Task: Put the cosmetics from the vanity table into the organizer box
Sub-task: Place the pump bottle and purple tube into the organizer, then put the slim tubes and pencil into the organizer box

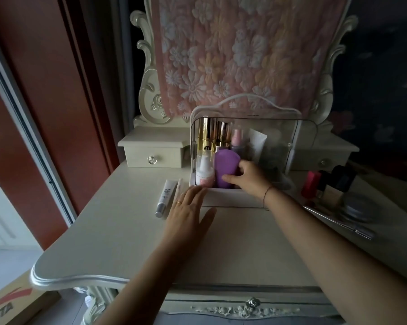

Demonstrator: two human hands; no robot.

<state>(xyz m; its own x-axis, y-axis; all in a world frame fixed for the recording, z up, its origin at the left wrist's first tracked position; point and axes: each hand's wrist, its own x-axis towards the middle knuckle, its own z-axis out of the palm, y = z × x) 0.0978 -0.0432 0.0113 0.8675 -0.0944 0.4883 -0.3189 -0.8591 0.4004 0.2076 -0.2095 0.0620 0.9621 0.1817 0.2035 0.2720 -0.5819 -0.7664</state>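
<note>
1. The right hand (247, 178) has its thumb and fingers curled round the purple bottle (226, 170). The bottle stands in the front row of the organizer box (221, 197), just beside a small spray bottle (205, 171).
2. The step in hand looks like seating this bottle. It should go straight down until its base rests flat on the box floor, and the grip should loosen only once it stands upright by itself.
3. The spray bottle to its left looks tall and light, so a sideways nudge could tip it. The gold tubes (212, 134) stand close behind, so the fingers should come out forwards and upwards, not backwards.
4. The left hand (188, 207) lies flat on the vanity table (127, 231), fingers straight and holding nothing, with its fingertips at the front left corner of the box. From there it can steady the box if it slides.
5. Cosmetics are left on the table: a white tube (166, 195) and a thin stick (179, 184) just left of the box, and a red bottle (311, 180) and a round jar (355, 207) to the right. The tube is the easiest next pick for the left hand.
</note>
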